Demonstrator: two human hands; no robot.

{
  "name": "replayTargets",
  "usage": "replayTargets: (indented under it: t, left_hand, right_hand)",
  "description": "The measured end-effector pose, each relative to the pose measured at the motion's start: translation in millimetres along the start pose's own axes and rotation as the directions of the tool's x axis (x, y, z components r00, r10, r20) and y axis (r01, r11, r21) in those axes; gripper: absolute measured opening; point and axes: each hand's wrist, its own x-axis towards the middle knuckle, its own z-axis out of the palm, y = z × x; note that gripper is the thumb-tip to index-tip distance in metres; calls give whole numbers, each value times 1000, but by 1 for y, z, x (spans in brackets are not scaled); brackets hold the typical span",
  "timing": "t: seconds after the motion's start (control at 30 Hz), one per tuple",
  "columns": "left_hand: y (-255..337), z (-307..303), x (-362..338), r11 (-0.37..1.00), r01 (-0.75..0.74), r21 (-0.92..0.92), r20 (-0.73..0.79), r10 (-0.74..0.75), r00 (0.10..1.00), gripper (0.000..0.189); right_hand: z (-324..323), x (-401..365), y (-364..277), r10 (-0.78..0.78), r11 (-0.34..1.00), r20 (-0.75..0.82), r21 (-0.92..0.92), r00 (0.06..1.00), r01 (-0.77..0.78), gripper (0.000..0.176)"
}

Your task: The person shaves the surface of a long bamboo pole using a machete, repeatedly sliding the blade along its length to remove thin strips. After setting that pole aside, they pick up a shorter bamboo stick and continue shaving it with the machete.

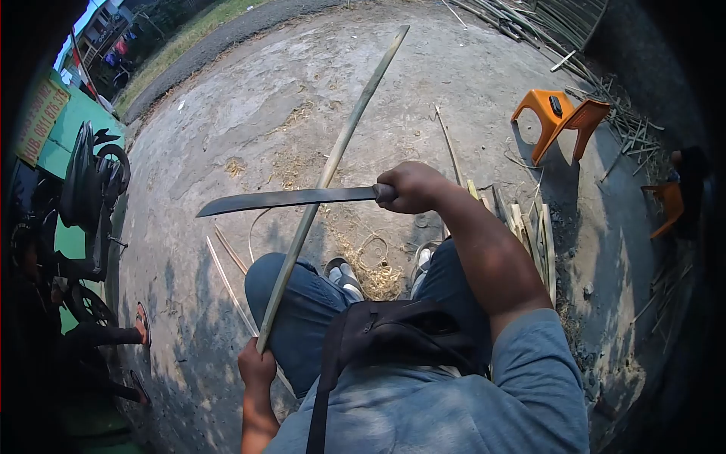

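My left hand (pixel 257 365) is wrapped round the lower end of a long bamboo strip (pixel 345 136), which slants up and away to the right. The fingers of my right hand (pixel 414 188) close on the dark handle of a machete (pixel 287 198). Its long blade points left and crosses over the strip near the middle. Part of the strip passes over my left knee. Pale shavings (pixel 382 281) lie on the ground between my shoes, and a black bag (pixel 401 333) rests across my lap.
Split bamboo pieces (pixel 549 250) lie beside my right leg. An orange plastic chair (pixel 544 113) with a small dark object on it stands at the right, near a heap of sticks (pixel 639 132). At the left are a motorbike (pixel 83 189) and another person's legs (pixel 113 334).
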Motion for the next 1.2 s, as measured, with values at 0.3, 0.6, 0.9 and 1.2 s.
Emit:
replayTargets:
  t: [0.3,0.6,0.9,1.2]
  left_hand:
    - [13,-8,0,999,45,-6,14,-45,999,25]
    - [5,-3,4,1000,-14,-10,-6,14,1000,24]
    - [8,-11,1,1000,-20,13,-9,20,1000,19]
    - [11,-16,8,997,-60,-40,59,62,996,20]
  right_hand:
    - [12,5,50,220,895,-200,430,955,-117,32]
    - [1,-8,-12,-60,989,-3,-134,998,59,25]
    - [7,11,66,284,879,-237,453,929,-153,31]
    - [16,-9,-34,-184,954,29,-235,983,185,18]
